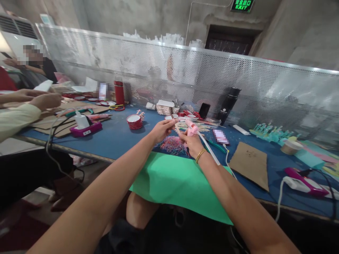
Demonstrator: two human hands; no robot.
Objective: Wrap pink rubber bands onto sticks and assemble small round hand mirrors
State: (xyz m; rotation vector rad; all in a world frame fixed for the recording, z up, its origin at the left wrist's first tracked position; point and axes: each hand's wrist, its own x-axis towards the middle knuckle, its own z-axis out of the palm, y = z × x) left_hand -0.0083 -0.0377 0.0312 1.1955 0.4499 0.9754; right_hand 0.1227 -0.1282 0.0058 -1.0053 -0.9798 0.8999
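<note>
My right hand (192,143) is closed round a pink hot glue gun (192,129), and a long white glue stick (210,150) juts from its back. Just left of the nozzle, my left hand (162,130) pinches something small and pale that I cannot make out. Beneath both hands lies a tangle of multicoloured thread (173,145). Thin wooden sticks (202,126) are spread behind the glue gun. A green sheet (180,180) hangs over the table's front edge and my lap.
Left of my hands stands a red-sided round container (134,122). Cardboard (250,162) and a purple power strip (307,181) lie to the right, with loose cables. A perforated metal screen (148,67) borders the back. A co-worker's hands (39,98) are at far left.
</note>
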